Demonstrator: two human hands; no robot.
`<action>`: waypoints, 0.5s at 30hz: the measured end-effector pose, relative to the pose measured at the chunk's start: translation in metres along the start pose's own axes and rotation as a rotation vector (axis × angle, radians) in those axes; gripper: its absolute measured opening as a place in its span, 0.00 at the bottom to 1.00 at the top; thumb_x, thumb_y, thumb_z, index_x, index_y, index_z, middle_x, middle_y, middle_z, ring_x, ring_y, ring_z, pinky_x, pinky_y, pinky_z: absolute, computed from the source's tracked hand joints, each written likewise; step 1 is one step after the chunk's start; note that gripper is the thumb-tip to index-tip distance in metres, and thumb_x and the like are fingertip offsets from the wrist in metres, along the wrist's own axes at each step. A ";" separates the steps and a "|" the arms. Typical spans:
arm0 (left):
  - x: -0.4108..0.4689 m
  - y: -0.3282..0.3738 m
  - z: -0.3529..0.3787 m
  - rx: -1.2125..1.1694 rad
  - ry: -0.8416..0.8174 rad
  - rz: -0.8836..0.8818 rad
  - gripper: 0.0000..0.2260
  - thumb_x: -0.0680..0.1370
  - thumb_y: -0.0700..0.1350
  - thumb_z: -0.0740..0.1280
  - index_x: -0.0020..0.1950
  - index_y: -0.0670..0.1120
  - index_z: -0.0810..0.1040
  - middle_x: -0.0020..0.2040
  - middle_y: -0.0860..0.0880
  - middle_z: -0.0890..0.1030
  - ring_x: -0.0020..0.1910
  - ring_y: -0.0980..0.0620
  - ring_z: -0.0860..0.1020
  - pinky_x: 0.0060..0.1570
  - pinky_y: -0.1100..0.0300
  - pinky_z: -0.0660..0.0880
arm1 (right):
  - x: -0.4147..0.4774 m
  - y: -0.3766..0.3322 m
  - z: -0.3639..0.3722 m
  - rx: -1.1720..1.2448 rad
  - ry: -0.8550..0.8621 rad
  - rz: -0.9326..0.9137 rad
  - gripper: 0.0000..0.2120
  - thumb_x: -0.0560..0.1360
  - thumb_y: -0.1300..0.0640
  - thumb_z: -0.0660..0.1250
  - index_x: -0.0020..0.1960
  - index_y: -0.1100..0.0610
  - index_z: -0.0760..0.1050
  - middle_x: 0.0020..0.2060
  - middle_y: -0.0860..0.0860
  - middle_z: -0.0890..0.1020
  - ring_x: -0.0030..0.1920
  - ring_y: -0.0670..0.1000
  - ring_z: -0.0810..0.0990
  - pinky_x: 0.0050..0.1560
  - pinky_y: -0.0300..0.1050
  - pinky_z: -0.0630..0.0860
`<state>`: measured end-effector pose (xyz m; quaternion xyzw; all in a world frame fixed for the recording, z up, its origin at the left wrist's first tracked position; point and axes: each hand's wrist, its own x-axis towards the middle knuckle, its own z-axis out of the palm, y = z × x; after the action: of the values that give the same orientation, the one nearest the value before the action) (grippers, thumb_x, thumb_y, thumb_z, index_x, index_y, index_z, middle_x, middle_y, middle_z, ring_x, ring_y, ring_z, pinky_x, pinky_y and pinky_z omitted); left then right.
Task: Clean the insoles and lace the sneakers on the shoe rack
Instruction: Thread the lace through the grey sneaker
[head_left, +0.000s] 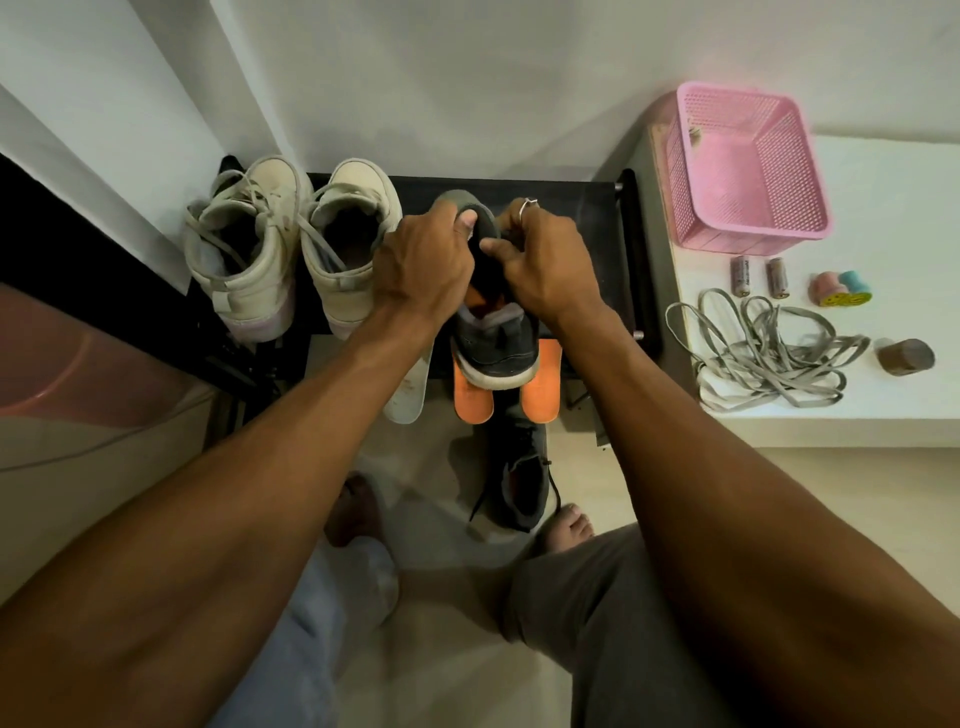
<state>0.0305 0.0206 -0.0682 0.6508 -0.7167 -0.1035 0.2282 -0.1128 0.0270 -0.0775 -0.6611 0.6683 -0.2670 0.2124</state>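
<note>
Left hand and right hand both grip grey sneaker on rack; orange insoles under its near end.

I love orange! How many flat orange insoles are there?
2. One flat orange insole pokes out under the grey sneaker; the second insole lies right of it. Others may be hidden.

Domestic entryway. Low black shoe rack against plain white wall. Pink perforated plastic basket on adjacent white shelf.
</note>
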 end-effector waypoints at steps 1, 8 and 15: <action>0.000 -0.001 0.000 -0.023 0.004 -0.030 0.17 0.85 0.53 0.55 0.53 0.42 0.77 0.49 0.40 0.82 0.49 0.38 0.78 0.41 0.53 0.63 | -0.001 -0.001 0.002 -0.008 0.019 0.006 0.11 0.75 0.45 0.67 0.47 0.53 0.75 0.38 0.48 0.81 0.40 0.52 0.81 0.44 0.57 0.80; 0.002 -0.002 -0.004 -0.060 0.011 -0.071 0.17 0.85 0.53 0.55 0.50 0.42 0.77 0.46 0.41 0.80 0.41 0.46 0.70 0.40 0.54 0.60 | -0.004 -0.008 0.008 -0.153 0.112 -0.004 0.16 0.78 0.41 0.64 0.45 0.55 0.74 0.35 0.51 0.80 0.36 0.55 0.80 0.40 0.54 0.79; 0.004 -0.003 -0.002 0.021 -0.049 0.017 0.18 0.85 0.54 0.56 0.53 0.42 0.77 0.49 0.40 0.82 0.44 0.41 0.75 0.41 0.54 0.63 | -0.005 -0.005 0.007 -0.133 0.084 0.062 0.15 0.78 0.41 0.65 0.46 0.53 0.75 0.37 0.50 0.80 0.38 0.52 0.80 0.42 0.53 0.80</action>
<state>0.0341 0.0161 -0.0675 0.6445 -0.7285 -0.1098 0.2047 -0.1039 0.0311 -0.0800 -0.6410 0.7130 -0.2428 0.1477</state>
